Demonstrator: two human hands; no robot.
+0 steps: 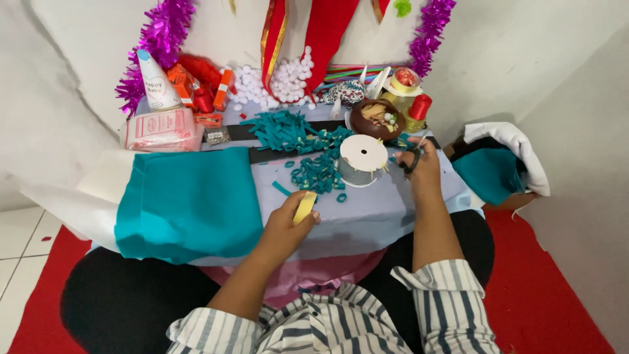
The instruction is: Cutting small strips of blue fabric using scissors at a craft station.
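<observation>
My left hand pinches a yellow strip over the counter; my right hand grips scissors. A white spool and teal scraps lie between them, teal felt to the left.

We see a teal felt sheet at centre left, a yellow strip at centre, a white spool just right of centre, magenta tinsel upper left, and navy-and-white striped sleeves lower right.
</observation>
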